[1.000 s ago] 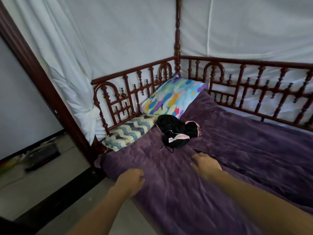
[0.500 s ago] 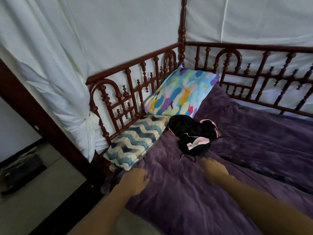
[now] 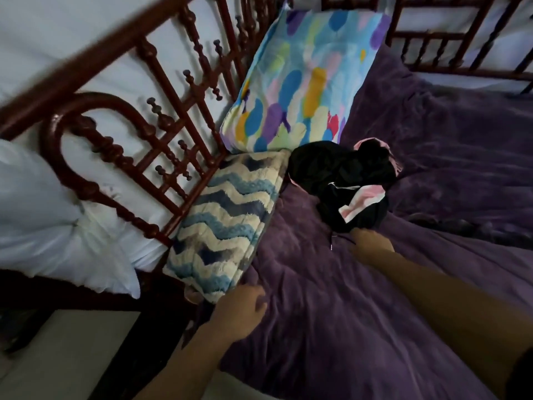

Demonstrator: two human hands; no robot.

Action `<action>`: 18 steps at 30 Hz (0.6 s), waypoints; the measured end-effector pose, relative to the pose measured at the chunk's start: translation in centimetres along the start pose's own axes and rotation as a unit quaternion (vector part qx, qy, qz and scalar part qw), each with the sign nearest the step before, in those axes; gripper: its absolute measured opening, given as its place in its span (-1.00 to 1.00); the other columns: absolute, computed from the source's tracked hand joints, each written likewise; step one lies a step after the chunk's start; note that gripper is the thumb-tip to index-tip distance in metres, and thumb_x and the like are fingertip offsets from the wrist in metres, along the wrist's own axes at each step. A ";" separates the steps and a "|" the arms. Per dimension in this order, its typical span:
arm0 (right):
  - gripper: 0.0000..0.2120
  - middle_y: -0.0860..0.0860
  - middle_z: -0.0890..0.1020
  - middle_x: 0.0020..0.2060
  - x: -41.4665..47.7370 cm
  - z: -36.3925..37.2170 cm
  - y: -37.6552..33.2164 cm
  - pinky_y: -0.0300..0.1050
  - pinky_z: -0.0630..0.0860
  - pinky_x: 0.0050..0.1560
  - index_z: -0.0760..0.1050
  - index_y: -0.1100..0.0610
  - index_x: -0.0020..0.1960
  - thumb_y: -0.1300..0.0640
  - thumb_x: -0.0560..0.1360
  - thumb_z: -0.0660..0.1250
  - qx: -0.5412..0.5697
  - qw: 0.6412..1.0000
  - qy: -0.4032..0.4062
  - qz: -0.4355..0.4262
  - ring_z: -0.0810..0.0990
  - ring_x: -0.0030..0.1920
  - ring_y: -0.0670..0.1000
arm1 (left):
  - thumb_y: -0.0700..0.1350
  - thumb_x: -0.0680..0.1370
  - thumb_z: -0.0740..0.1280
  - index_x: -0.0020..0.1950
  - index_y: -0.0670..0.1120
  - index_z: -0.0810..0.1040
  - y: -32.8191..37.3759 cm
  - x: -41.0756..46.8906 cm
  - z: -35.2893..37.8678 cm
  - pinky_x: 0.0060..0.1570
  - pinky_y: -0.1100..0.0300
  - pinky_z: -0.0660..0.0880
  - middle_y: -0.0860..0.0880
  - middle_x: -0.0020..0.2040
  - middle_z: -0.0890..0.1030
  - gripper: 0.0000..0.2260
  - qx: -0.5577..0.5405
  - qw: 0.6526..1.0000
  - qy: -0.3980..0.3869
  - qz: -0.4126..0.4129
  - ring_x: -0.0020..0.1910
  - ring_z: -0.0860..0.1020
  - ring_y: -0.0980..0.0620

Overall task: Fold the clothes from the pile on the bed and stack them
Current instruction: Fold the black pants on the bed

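Observation:
A small pile of black clothes with pink and white trim (image 3: 343, 177) lies crumpled on the purple blanket (image 3: 331, 327), just in front of the pillows. My right hand (image 3: 370, 243) reaches out over the blanket, and its fingertips touch the near edge of the pile; the cloth is not lifted. My left hand (image 3: 242, 310) hovers with loosely curled fingers at the near left edge of the bed, beside the zigzag pillow, holding nothing.
A colourful spotted pillow (image 3: 302, 79) leans against the carved red wooden rail (image 3: 161, 134). A blue and cream zigzag pillow (image 3: 227, 226) lies below it. A white curtain (image 3: 43, 215) hangs outside the rail at left. Purple blanket stretches to the right.
The view has moved closer and tilted down toward the pillows. My right hand has advanced from the bare blanket to the near edge of the pile. My left hand has come up beside the zigzag pillow.

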State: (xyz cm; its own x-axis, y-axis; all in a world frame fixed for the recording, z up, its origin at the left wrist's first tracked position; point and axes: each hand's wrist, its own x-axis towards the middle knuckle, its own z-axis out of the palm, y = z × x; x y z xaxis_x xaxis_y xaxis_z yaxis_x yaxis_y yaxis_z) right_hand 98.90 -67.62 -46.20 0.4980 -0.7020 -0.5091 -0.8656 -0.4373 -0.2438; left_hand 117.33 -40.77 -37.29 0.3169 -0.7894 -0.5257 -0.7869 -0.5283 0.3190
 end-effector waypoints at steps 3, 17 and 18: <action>-0.54 0.17 0.47 0.26 7.0 1.9 -1.2 0.06 0.47 0.15 0.32 0.16 0.38 0.04 0.53 0.26 0.033 0.999 0.011 0.035 0.47 0.25 0.20 | 0.05 0.59 0.23 0.24 0.04 0.51 -2.8 3.4 0.5 0.07 0.22 0.46 0.05 0.12 0.58 -0.74 -0.007 1.000 -0.029 -0.010 0.08 0.55 0.10; -0.85 0.21 0.61 -0.06 11.1 1.4 -1.2 -0.08 0.36 -0.12 0.57 0.16 -0.08 0.16 0.52 0.24 0.270 0.950 0.021 0.152 0.58 0.01 0.23 | 0.03 0.60 0.21 0.27 0.04 0.49 -3.6 14.2 -1.5 0.07 0.18 0.49 0.04 0.13 0.59 -0.74 0.011 0.995 -0.094 0.018 0.06 0.55 0.06; -0.84 0.17 0.59 -0.21 9.8 -0.6 -1.3 -0.09 0.36 -0.17 0.53 0.17 -0.23 0.20 0.51 0.26 0.313 0.941 0.020 0.129 0.58 -0.10 0.18 | 0.02 0.60 0.22 0.28 0.03 0.49 -2.7 14.8 -2.5 0.09 0.15 0.49 0.02 0.14 0.59 -0.73 0.009 0.996 -0.077 0.032 0.07 0.55 0.05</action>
State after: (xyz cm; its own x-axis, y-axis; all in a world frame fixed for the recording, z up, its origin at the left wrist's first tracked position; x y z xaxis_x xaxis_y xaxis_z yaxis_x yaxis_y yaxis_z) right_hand 104.97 -74.25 -50.37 0.2582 -0.7651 -0.5898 -0.8126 0.1581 -0.5609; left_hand 125.50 -51.77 -43.93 0.1822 -0.7628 -0.6204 -0.8121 -0.4725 0.3424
